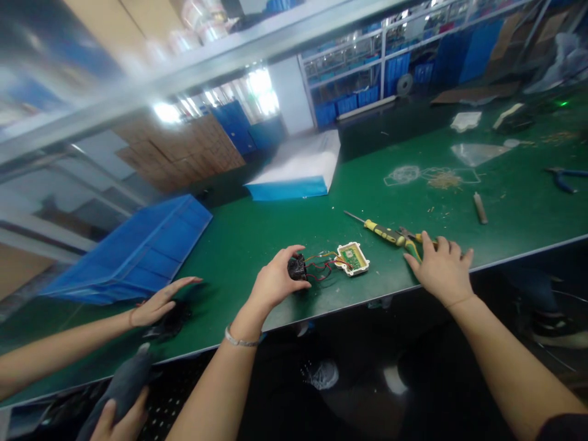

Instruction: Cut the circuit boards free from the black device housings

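My left hand (pixel 273 280) grips a small black component (pixel 296 267) between thumb and fingers, just over the bench near its front edge. Red, black and yellow wires (pixel 323 264) run from it to a green circuit board (pixel 351 257) seated in a white plastic housing (pixel 364 267), which lies on the bench. Over the handles of a pair of pliers (pixel 412 246) is my right hand (pixel 444 269), fingers spread and thumb beside the green handle; it partly covers the tool. Touching or lying close to the pliers is a yellow and black screwdriver (pixel 383 233), its shaft pointing away to the left.
A co-worker's hands (pixel 156 306) are at the left, one gripping a dark grey tool (pixel 124 383). A blue bin (pixel 138 251) and a white-and-blue box (pixel 294 171) stand behind. Blue-handled pliers (pixel 563 180), a small tube (pixel 480 208) and loose bands (pixel 443 179) lie right.
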Action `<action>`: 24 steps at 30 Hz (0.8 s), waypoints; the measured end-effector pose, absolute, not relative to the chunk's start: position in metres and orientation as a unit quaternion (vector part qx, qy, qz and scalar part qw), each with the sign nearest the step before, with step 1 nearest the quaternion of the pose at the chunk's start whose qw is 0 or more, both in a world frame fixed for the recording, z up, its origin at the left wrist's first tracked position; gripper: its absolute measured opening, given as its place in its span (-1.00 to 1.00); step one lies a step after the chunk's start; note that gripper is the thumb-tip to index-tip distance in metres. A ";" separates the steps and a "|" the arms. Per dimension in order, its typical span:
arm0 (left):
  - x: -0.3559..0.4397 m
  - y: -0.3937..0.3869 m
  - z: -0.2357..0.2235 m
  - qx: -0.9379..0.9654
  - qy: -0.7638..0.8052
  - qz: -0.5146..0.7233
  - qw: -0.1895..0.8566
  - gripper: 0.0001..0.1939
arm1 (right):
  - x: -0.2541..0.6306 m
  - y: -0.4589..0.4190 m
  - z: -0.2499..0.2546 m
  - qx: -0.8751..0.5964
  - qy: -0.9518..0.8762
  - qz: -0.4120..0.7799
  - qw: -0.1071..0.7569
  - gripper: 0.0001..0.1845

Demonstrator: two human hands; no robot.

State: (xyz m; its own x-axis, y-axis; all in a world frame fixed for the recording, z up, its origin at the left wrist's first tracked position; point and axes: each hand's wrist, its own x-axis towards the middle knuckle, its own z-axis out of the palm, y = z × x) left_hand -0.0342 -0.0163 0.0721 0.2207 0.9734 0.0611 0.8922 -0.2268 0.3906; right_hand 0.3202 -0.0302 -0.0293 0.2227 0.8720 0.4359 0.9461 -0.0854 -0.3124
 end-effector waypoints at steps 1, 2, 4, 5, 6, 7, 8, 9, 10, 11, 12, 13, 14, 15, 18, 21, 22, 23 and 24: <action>-0.033 -0.017 0.072 0.773 0.603 0.143 0.133 -0.22 | 0.322 -0.032 -0.032 -0.730 -0.623 -0.062 0.276 -0.36; -0.033 -0.017 0.072 0.777 0.601 0.137 0.128 -0.23 | 0.323 -0.033 -0.033 -0.729 -0.622 -0.055 0.279 -0.38; -0.031 -0.018 0.073 0.779 0.603 0.124 0.122 -0.29 | 0.322 -0.036 -0.027 -0.739 -0.610 -0.031 0.283 -0.38; -0.031 -0.018 0.073 0.779 0.604 0.117 0.121 -0.32 | 0.320 -0.038 -0.021 -0.742 -0.603 -0.006 0.292 -0.36; -0.031 -0.019 0.073 0.780 0.604 0.112 0.121 -0.33 | 0.317 -0.040 -0.015 -0.737 -0.594 0.040 0.318 -0.36; -0.030 -0.020 0.073 0.780 0.604 0.107 0.120 -0.33 | 0.312 -0.042 -0.007 -0.721 -0.580 0.115 0.360 -0.35; -0.030 -0.020 0.073 0.782 0.604 0.102 0.119 -0.32 | 0.305 -0.045 0.002 -0.689 -0.558 0.219 0.407 -0.36; -0.030 -0.021 0.074 0.782 0.604 0.096 0.118 -0.31 | 0.297 -0.048 0.010 -0.636 -0.529 0.343 0.445 -0.38; -0.030 -0.021 0.074 0.781 0.607 0.090 0.118 -0.29 | 0.287 -0.051 0.017 -0.569 -0.490 0.469 0.465 -0.41; -0.030 -0.022 0.074 0.777 0.612 0.084 0.119 -0.29 | 0.275 -0.053 0.024 -0.498 -0.451 0.580 0.460 -0.45; -0.030 -0.022 0.074 0.773 0.617 0.081 0.122 -0.29 | 0.263 -0.055 0.031 -0.435 -0.418 0.665 0.440 -0.50; -0.030 -0.023 0.074 0.769 0.622 0.080 0.127 -0.30 | 0.251 -0.056 0.036 -0.387 -0.391 0.726 0.412 -0.56; -0.031 -0.023 0.073 0.766 0.624 0.083 0.131 -0.32 | 0.240 -0.056 0.040 -0.354 -0.371 0.768 0.383 -0.61; -0.031 -0.024 0.073 0.765 0.623 0.085 0.135 -0.33 | 0.230 -0.054 0.043 -0.336 -0.352 0.797 0.358 -0.66; -0.032 -0.025 0.071 0.769 0.616 0.091 0.145 -0.35 | 0.210 -0.042 0.046 -0.335 -0.328 0.836 0.287 -0.76; -0.034 -0.025 0.070 0.771 0.608 0.105 0.159 -0.37 | 0.202 -0.029 0.043 -0.360 -0.344 0.836 0.230 -0.76; -0.035 -0.025 0.070 0.771 0.606 0.111 0.163 -0.37 | 0.201 -0.026 0.041 -0.367 -0.350 0.835 0.215 -0.75; -0.036 -0.025 0.070 0.770 0.605 0.116 0.166 -0.37 | 0.200 -0.024 0.039 -0.372 -0.355 0.834 0.202 -0.74; -0.036 -0.025 0.069 0.770 0.605 0.117 0.167 -0.36 | 0.199 -0.022 0.037 -0.376 -0.358 0.833 0.190 -0.73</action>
